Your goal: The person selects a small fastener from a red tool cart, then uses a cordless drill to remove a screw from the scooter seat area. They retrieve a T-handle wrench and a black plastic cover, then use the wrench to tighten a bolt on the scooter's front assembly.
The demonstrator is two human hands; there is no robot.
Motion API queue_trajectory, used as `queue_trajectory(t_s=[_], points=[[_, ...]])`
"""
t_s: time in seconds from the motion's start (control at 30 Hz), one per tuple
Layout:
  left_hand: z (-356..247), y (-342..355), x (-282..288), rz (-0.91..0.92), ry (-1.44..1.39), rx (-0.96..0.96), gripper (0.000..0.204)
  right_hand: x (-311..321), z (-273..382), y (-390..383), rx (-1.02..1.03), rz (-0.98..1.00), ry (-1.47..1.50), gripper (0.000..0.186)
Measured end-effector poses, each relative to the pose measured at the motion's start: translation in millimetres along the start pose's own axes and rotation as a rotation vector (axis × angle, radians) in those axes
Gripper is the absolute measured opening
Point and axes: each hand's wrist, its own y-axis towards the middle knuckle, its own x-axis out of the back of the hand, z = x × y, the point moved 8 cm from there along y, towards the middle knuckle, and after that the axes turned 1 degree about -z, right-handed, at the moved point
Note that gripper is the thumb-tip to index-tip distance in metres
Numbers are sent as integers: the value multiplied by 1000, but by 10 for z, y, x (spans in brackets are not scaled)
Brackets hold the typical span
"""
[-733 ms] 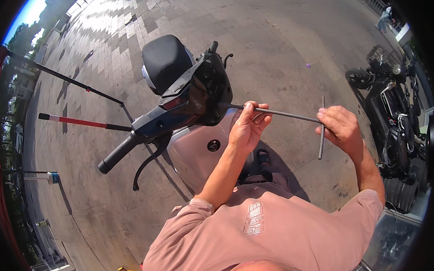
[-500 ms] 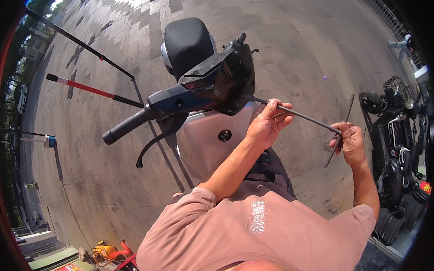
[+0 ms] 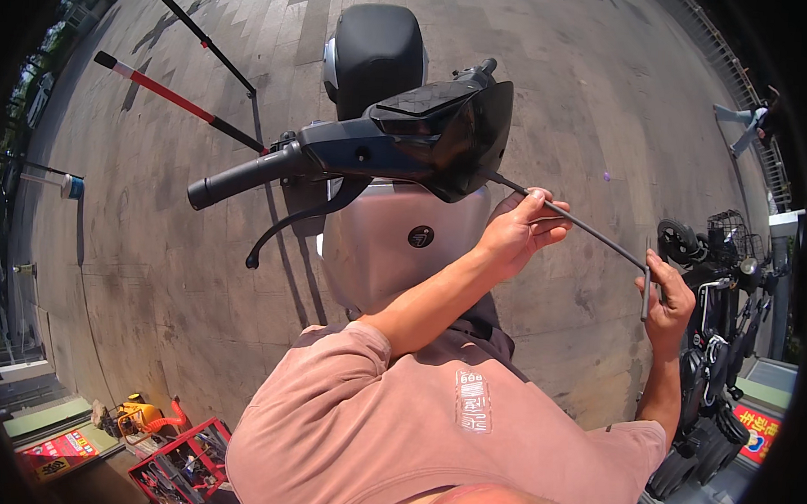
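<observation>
A scooter stands before me with its front toward me; its silver front panel (image 3: 377, 242) lies below the dark headlight housing (image 3: 467, 147). A long T-handle wrench (image 3: 602, 237) slants from the right side of that housing out to the right. Its tip meets the lower edge of the housing, but the fastener there is hidden. My left hand (image 3: 520, 228) is closed around the shaft near the housing, thumb on top. At the far end my right hand (image 3: 669, 300) grips the crossbar between thumb and fingers. The handlebar grip (image 3: 231, 183) and brake lever (image 3: 288, 220) stick out left.
The black seat (image 3: 376, 57) is beyond the handlebar. A red-and-black pole (image 3: 172, 96) stands left. Parked black two-wheelers (image 3: 714, 356) line the right side, with a person (image 3: 749, 127) farther off. A red toolbox (image 3: 146, 477) full of tools and a yellow item (image 3: 140, 413) lie lower left.
The crossbar has turned and looks shorter, and my right fingers have shifted on it. My left hand stays on the shaft. The whole view has shifted, bringing more of the toolbox into sight.
</observation>
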Motion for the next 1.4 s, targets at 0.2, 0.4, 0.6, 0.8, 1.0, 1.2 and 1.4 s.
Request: queue_trajectory(t_s=[0.2,0.4,0.6,0.8,1.0,1.2,1.4], points=[[38,26,-2,-22,-1,-18,21,-75,252,-53,205,66,-214,33],[-2,-1,-45,40,-41,-26,20,-202,503,40,505,28,-449,25],[-10,7,-48,98,-43,-26,19,-367,366,226,439,143,-9,21],[15,48,-28,134,-54,-16,19,-477,59,303,258,45,136,56],[46,61,-10,96,-33,-36,19,-437,-102,211,-16,-54,182,55],[76,69,31,79,-38,1,18,-532,200,319,294,127,7,45],[85,92,59,98,-18,-14,20,-560,35,250,81,140,137,56]])
